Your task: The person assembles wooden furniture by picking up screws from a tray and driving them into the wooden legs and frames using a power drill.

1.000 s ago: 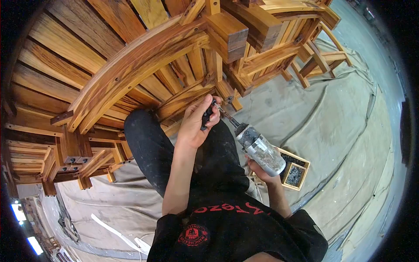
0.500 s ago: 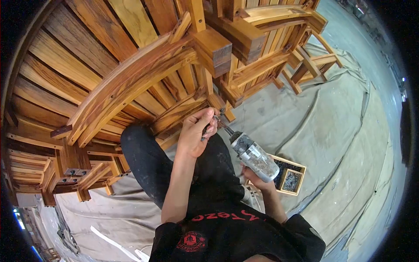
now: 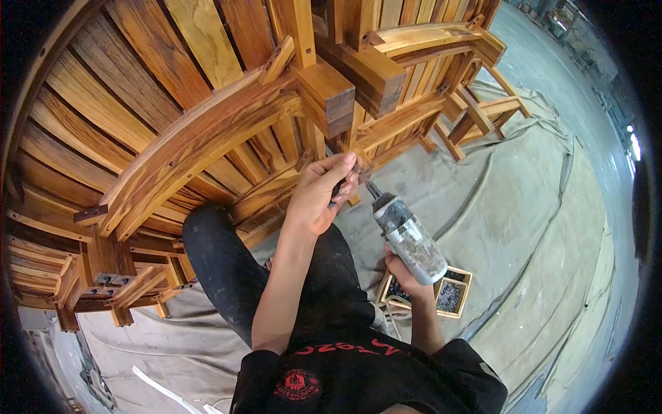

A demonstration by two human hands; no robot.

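Note:
My right hand [image 3: 412, 279] is wrapped round the handle of a worn silver power driver [image 3: 410, 241], whose shaft points up and left. My left hand [image 3: 323, 190] is closed near the driver's tip, its fingers pinched round small dark pieces that are too small to make out. Both hands are just below the end of a square wooden leg [image 3: 338, 110] of a slatted wooden piece of furniture. The curved wooden rail [image 3: 200, 145] runs down and left from that leg.
A wooden box [image 3: 458, 293] with compartments of small dark hardware stands by my right hand on the creased cloth [image 3: 531, 228]. More wooden furniture [image 3: 483, 114] lies at the upper right. White strips [image 3: 165, 392] lie at the lower left.
My left hand has moved slightly right and up, and the driver has shifted a little right and is more upright. The furniture and box appear shifted left in the view.

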